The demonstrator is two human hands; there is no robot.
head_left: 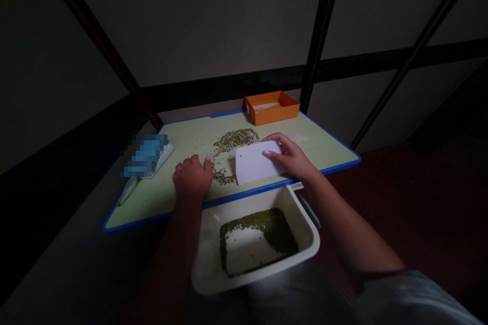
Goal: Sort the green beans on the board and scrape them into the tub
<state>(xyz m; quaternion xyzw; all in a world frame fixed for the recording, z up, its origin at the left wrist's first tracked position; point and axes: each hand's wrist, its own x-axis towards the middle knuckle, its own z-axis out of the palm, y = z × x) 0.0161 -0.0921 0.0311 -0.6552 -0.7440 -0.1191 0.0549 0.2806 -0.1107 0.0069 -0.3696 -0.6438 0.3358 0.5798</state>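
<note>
My right hand [292, 157] grips a flat white plastic scraper [254, 161], thumb on its near face. The scraper stands tilted on the pale green tabletop [152, 200], near its front edge. Small green beans or seeds [238, 138] lie spread beyond the scraper, and more of them [223, 176] are between it and my left hand [192, 177]. That hand rests on the tabletop with its thumb apart and nothing visible in it; its fingers are partly bent. Below the front edge is a white tub [206, 264] with many of the same green beans heaped toward its far right side.
An orange open box [276, 116] with something pale inside stands at the back edge. On the left lies a blurred-out blue device [147, 155] on a white stand with a cable. Pale dust [299, 137] marks the tabletop's right side. A panelled wall [229, 20] rises behind.
</note>
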